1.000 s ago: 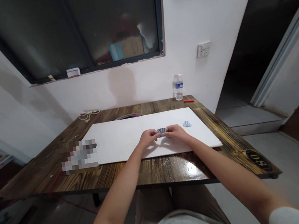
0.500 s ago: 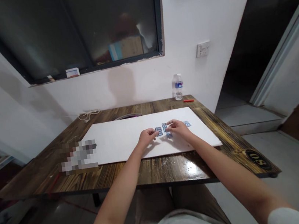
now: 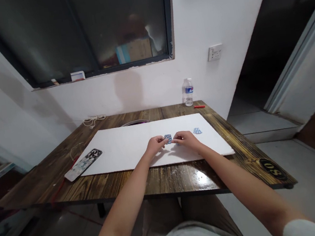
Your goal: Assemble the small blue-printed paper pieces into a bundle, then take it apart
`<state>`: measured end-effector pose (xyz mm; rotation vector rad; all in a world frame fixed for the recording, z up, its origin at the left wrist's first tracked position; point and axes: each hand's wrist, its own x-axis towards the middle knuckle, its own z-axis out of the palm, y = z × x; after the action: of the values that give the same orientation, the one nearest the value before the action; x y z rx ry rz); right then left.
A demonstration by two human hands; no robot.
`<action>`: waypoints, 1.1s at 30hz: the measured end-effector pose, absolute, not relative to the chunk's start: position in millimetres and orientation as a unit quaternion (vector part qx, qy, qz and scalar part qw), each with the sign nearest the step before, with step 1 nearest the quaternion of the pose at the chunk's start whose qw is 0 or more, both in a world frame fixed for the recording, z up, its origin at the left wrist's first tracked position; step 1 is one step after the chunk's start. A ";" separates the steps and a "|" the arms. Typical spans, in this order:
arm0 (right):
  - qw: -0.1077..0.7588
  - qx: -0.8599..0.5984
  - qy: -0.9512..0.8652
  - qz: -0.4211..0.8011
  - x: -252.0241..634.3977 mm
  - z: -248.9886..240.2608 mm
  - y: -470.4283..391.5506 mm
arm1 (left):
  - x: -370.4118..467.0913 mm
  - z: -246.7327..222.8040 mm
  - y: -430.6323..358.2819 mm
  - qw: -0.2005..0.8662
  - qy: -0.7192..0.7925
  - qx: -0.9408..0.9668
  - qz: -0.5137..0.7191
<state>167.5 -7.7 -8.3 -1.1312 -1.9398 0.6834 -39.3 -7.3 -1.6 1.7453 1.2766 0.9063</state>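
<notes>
Small blue-and-grey striped pieces (image 3: 168,138) are held together just above the white board (image 3: 126,149). My left hand (image 3: 156,144) is closed on their left side, thumb and fingers pinching. From the right, my right hand (image 3: 183,139) reaches them with thumb and fingertips pinched at their edge. Part of another blue piece shows beneath my right hand, mostly hidden. Farther right on the board lies a fan-shaped group of blue-and-white pieces (image 3: 197,130). How many pieces are between my fingers is too small to tell.
A phone (image 3: 84,164) overlaps the board's left edge. Behind the board are a white cable (image 3: 94,120), a round object (image 3: 134,122), a water bottle (image 3: 188,92) and a red pen-like item (image 3: 199,106). A round black plate (image 3: 272,168) marks the table's right corner.
My right hand has moved slightly left and down, closer to my left hand. The blue piece that stood upright at its fingertips now sits against the pieces at my left hand.
</notes>
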 end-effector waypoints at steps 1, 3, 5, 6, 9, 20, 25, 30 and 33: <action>0.392 -0.439 -0.760 0.276 165.1 -9.2 -8.5 | -38.9 -1.3 -7.8 0.390 0.500 0.688 0.354; 0.403 -0.442 -0.749 0.286 162.0 -11.6 -9.3 | -37.9 -0.3 -9.2 0.396 0.496 0.690 0.349; 0.409 -0.449 -0.735 0.302 161.0 -13.9 -8.2 | -36.9 1.2 -10.8 0.398 0.495 0.692 0.344; 0.410 -0.451 -0.728 0.314 161.3 -14.8 -7.2 | -36.6 1.9 -11.4 0.399 0.495 0.692 0.341; 0.411 -0.449 -0.708 0.358 163.6 -15.4 -3.3 | -36.8 2.7 -11.8 0.400 0.496 0.692 0.339; 0.385 -0.477 -0.718 0.330 182.7 -7.9 2.9 | -40.7 -0.9 -8.3 0.392 0.497 0.691 0.350; 0.304 -0.577 -0.747 0.130 193.0 -10.0 1.7 | -39.6 -1.4 -7.8 0.398 0.500 0.686 0.350; 0.328 -0.587 -0.732 0.113 193.9 -8.4 1.6 | -39.5 -1.9 -7.6 0.396 0.500 0.686 0.349; 0.377 -0.549 -0.727 0.169 187.6 -6.1 0.4 | -39.3 -0.3 -8.4 0.396 0.501 0.689 0.344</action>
<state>187.6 0.4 -6.1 -1.4037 -1.8583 0.4322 -39.3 -8.4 -0.3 1.7455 1.2708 0.8716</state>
